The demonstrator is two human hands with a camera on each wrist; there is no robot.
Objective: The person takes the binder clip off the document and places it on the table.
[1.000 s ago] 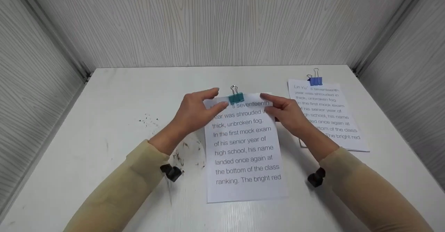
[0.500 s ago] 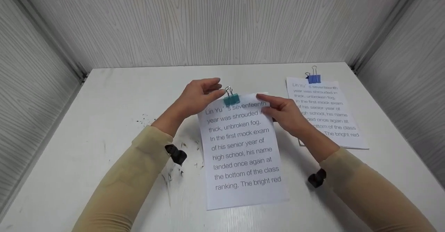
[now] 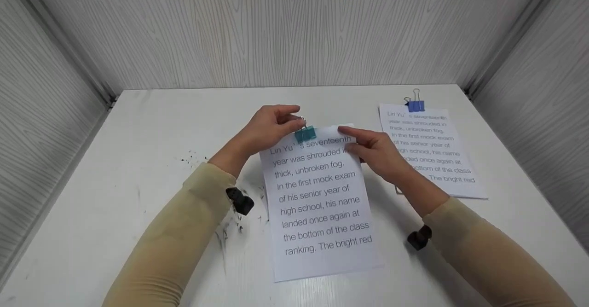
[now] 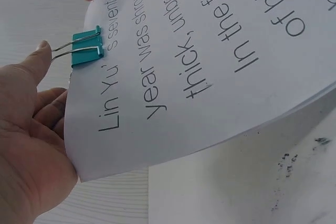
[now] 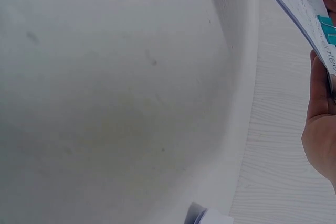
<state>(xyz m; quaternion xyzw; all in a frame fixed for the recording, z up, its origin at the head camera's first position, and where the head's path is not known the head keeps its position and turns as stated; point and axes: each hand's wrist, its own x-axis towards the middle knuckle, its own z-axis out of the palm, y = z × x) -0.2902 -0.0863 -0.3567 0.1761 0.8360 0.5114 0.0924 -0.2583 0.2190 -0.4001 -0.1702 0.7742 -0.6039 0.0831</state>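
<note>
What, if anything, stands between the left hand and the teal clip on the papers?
Nothing visible: the left hand has its thumb at the wires of the teal clip. The right hand holds the papers near the top right corner, off to the clip's side.

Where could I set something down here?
The table is barest between its left edge and the left sleeve; another strip borders the back wall. Crowded: the middle, with the left hand, right hand and teal-clipped pages, and the back right, with the blue-clipped pages.
</note>
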